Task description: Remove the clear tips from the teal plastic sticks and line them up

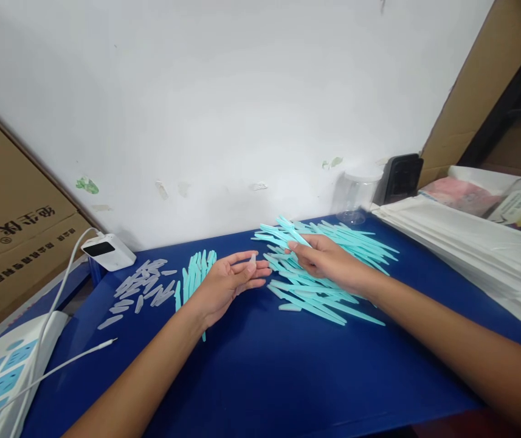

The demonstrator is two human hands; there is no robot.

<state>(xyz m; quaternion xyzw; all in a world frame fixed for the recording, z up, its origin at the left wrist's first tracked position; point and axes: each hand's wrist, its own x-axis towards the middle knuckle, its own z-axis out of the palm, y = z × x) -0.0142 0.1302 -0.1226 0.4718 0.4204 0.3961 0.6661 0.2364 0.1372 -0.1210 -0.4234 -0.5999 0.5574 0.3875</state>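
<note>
My left hand (230,280) pinches a small translucent blade cap (253,259) between thumb and fingers. To its right, my right hand (317,255) is closed on a slim turquoise eyebrow razor (293,230), which points up and to the left over a loose heap of similar razors (319,301). The cap and the held razor are apart. Behind my left wrist lies a neater row of turquoise razors (194,271), partly hidden by the hand. Further left, several loose translucent caps (144,283) are scattered on the blue table (260,377).
A clear jar (355,194) and a black object (401,176) stand against the wall at the back right. White packaging sheets (465,249) are at the right. On the left are a white device (109,252), a power strip (2,377), white cables (78,353) and a cardboard box (18,231).
</note>
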